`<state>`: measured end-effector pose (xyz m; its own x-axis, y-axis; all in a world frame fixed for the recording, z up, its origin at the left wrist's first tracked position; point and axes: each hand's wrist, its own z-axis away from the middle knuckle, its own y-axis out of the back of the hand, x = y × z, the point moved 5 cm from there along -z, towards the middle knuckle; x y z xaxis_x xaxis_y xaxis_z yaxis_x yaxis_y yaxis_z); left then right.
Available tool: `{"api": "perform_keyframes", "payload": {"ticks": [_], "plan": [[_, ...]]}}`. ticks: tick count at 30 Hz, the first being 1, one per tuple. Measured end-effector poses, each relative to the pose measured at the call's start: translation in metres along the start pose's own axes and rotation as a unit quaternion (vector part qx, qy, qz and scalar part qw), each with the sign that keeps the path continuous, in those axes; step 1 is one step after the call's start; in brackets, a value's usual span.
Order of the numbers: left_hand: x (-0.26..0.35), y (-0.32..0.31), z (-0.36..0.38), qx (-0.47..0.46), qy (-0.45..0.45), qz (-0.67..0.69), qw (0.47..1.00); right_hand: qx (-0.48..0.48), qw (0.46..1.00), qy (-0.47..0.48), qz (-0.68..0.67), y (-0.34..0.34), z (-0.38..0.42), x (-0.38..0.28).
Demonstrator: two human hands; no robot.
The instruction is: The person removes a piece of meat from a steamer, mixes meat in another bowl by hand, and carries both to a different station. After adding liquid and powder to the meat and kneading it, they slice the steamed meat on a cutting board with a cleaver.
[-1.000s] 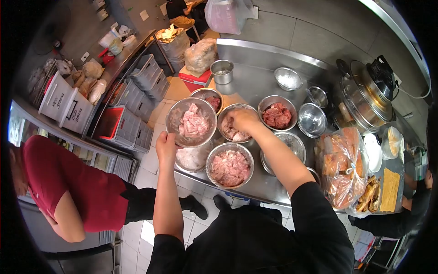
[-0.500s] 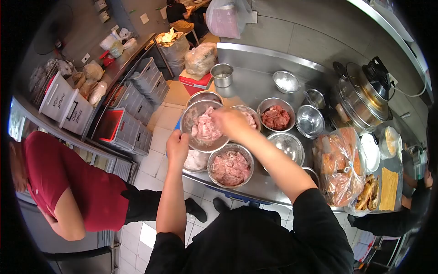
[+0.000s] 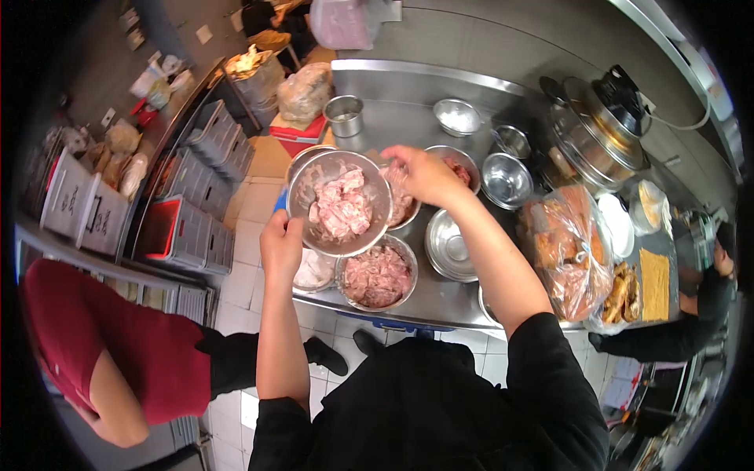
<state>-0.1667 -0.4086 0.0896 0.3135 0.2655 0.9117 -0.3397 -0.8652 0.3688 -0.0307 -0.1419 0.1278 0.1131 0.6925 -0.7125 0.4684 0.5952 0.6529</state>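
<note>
Meat (image 3: 342, 206), pale pink, lies in the steel bowl (image 3: 301, 198) that your left hand (image 3: 280, 247) grips by the rim in the head view. Your right hand (image 3: 424, 173) is loosely open, fingers bent toward that bowl's right side; whether they touch it, I cannot tell. Below your right hand is a second meat bowl (image 3: 412, 216), partly hidden. Nearer you, a front bowl (image 3: 413, 284) of pink meat stands on the steel counter (image 3: 400, 125), partly overlapped by the one you hold.

grey wall (image 3: 463, 39) behind a steel counter (image 3: 400, 110); white tiled floor (image 3: 316, 315).
</note>
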Motion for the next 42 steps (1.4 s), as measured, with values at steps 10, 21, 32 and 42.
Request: {"api": "perform_keyframes", "payload": {"ticks": [10, 21, 32, 42], "plan": [[0.058, -0.065, 0.02, -0.164, -0.142, -0.077, 0.973, 0.103, 0.907, 0.156, 0.377, -0.02, 0.1, -0.031], [0.022, -0.04, 0.005, -0.147, -0.133, -0.066, 0.978, 0.108, 0.991, -0.062, 0.055, 0.017, 0.076, -0.029], [0.005, -0.003, -0.004, -0.128, -0.003, -0.03, 0.991, 0.151, 0.946, 0.163, 0.235, -0.044, 0.031, -0.063], [0.011, -0.02, 0.009, -0.106, -0.081, -0.135, 0.982, -0.044, 0.945, 0.106, 0.308, -0.131, 0.02, -0.086]]}}
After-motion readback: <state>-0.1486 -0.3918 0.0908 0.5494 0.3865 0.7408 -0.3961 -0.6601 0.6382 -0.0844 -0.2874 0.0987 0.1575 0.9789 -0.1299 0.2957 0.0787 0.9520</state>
